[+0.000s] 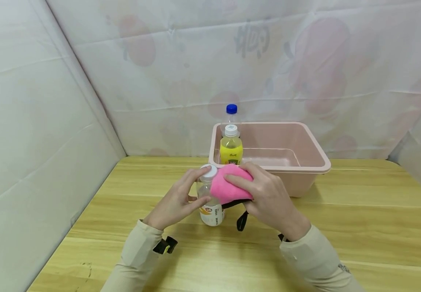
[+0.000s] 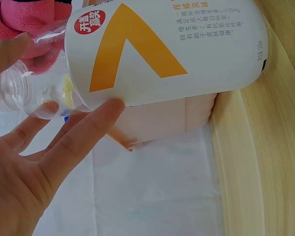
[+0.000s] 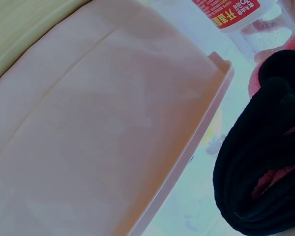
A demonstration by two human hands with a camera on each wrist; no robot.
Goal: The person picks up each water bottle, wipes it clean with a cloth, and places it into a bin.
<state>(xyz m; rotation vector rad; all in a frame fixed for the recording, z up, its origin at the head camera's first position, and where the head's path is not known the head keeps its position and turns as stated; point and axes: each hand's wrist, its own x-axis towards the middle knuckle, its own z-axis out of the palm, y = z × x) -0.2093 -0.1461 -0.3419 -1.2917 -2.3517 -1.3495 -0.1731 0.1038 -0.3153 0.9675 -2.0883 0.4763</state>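
Observation:
A clear plastic bottle (image 1: pixel 211 215) with a white label and white cap stands on the table in front of me. My left hand (image 1: pixel 175 202) holds its upper part, with one finger across the cap. In the left wrist view the label of the bottle (image 2: pixel 152 49) carries a large orange chevron and a red round mark. My right hand (image 1: pixel 270 198) grips a bunched pink cloth (image 1: pixel 228 186) with black edging and a hanging black loop, right at the bottle's shoulder. Folds of the black-and-pink cloth (image 3: pixel 255 162) fill the right side of the right wrist view.
Behind my hands sits a pale pink plastic basin (image 1: pixel 305 178) on the wooden table (image 1: pixel 123 202). Two more bottles stand upright at its left end: a yellow-labelled bottle (image 1: pixel 231 152) with a white cap and a clear bottle (image 1: pixel 231 117) with a blue cap. Pale fabric walls (image 1: pixel 181 81) enclose the table.

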